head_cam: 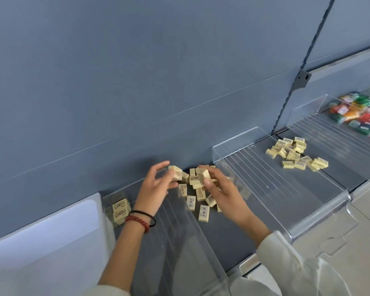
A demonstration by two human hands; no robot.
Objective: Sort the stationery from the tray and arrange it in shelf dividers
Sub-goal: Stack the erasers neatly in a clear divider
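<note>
— Where are the erasers going?

— Into the middle bay of the shelf [220, 242], between two clear dividers [265, 167]. The left hand [158, 184] pinches one yellow eraser [175, 172]. The right hand [222, 189] has its fingers [209, 170] curled round a second eraser [203, 174]. Both are held just above the loose heap [192, 193] near the back wall.

— What could go wrong?

— The blocks are small and look smooth, so a light pinch might let one drop and scatter the heap. The right forearm hangs over the front erasers, and I'd guess a careless sweep could push them off the shelf edge. The left wrist is close to a divider, so a knock might shift it toward the neat stack [121, 210] beyond.

— Any mix-ups?

— Unlikely. The next bay's pile [295, 153] looks the same, and the colourful packets [359, 116] sit well apart.
</note>
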